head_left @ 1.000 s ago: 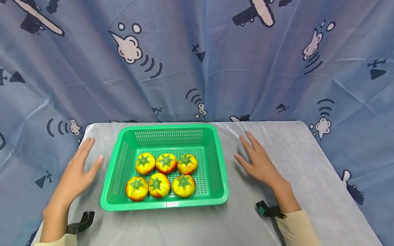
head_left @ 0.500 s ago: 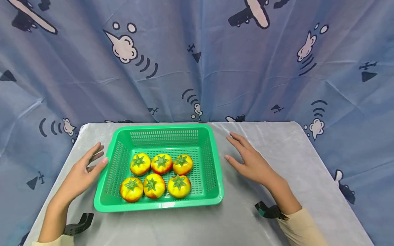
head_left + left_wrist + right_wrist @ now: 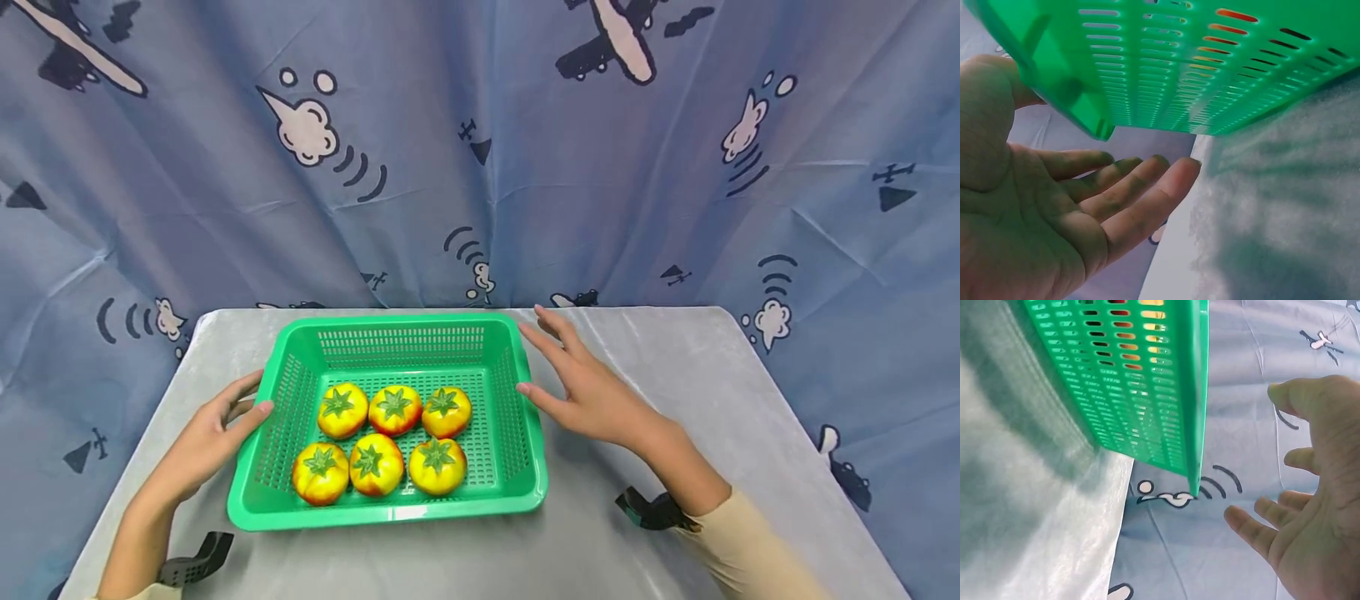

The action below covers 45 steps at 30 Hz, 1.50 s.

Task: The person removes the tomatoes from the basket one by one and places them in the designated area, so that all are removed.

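A green plastic basket (image 3: 386, 514) sits left of centre on a tabletop (image 3: 720, 375) covered in pale, shiny cloth, with a blue patterned curtain (image 3: 412, 192) on the far side. Inside lie six yellow-and-red, tomato-like fruits (image 3: 377, 465) in two rows of three, one nearer than the other, toward the near left of the basket floor.

What has just changed is the hands. A second ago both were well apart from the basket, one to each side; now they have closed in. The left hand (image 3: 210, 433) is at the left rim, thumb tip over it, fingers outside the wall. Its grip is loose, the fingers gently bent with nothing held; whether the thumb presses the rim is hard to tell. The right hand (image 3: 592, 392) is just beside the right rim, thumb and fingers spread wide, its grip holding nothing; the right wrist view shows a gap between hand and basket.

The basket and fruits look unmoved on the tabletop. The work seems to be at its approach: the hands flank the basket, but neither has a firm hold yet.
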Available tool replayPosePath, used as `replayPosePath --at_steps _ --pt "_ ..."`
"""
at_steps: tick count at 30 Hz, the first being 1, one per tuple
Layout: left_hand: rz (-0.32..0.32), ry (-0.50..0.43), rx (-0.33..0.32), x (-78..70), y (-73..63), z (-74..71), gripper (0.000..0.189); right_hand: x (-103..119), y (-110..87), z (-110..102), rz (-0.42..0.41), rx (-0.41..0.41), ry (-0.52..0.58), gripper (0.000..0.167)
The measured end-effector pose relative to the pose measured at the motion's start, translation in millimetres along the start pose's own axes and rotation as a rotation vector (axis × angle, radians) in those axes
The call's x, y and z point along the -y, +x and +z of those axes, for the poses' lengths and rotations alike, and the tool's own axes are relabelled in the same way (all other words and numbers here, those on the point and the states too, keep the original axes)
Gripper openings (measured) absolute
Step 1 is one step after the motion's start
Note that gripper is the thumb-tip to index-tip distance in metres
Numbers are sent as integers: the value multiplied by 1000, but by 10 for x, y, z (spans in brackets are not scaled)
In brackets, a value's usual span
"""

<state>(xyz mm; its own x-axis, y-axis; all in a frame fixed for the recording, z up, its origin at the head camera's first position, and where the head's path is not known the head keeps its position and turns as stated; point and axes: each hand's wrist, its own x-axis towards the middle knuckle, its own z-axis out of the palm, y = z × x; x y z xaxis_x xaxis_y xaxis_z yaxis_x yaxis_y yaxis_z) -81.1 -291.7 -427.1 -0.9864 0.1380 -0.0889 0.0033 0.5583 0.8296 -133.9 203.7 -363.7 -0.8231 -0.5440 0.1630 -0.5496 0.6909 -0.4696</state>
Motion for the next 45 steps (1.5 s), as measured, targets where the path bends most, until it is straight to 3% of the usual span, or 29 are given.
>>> replayPosePath --at_steps 4,8,12,20,25,35,45 --pt "9 -104 30 37 -27 22 62 81 53 37 -32 45 2 76" --pt "17 -199 75 83 -20 41 58 149 171 51 -91 72 -65 72" --pt "-10 -273 134 125 4 37 60 197 284 61 -139 122 -119 71" --pt "-2 -479 232 139 148 30 59 270 482 -38 -138 184 -161 69" --pt "-16 -493 248 188 109 11 56 363 628 28 -119 292 -150 67" --pt "17 -494 292 235 58 36 61 513 907 236 -84 515 -129 67" --pt "27 -487 289 236 90 41 61 625 1052 391 -88 636 -148 65"
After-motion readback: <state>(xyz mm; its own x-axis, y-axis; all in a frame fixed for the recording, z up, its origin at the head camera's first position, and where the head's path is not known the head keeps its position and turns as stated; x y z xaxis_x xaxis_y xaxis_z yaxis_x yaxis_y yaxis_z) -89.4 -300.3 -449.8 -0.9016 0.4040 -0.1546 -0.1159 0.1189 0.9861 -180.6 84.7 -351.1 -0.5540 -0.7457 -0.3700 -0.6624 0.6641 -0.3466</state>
